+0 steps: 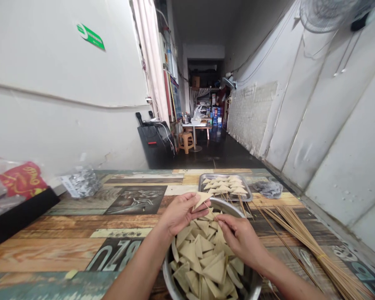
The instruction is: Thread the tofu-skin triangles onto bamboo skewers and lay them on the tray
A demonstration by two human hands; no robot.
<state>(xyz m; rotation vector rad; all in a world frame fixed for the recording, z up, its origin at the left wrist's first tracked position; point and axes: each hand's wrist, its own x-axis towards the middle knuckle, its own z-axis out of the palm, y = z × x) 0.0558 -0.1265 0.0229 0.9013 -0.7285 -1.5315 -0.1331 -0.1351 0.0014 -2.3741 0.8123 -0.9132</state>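
My left hand [181, 211] pinches a pale triangular tofu piece [201, 200] above the near side of the metal tray. Between the fingers of my right hand [242, 239] is a thin bamboo skewer [210, 211], its far end at the tofu piece; how deep it goes in cannot be made out. Below both hands stands a round metal bowl [255, 287] heaped with similar tofu triangles [203, 256]. Behind the bowl, a metal tray [249, 196] carries rows of tofu triangles [225, 184], with skewer ends sticking out toward me.
A bundle of bamboo skewers [315, 246] lies at the right on the wood-patterned table [65, 250]. A crumpled grey plastic bag [269, 189] is beside the tray. At the left are a clear bag [82, 182] and a black box [21, 214] with a red package [21, 180].
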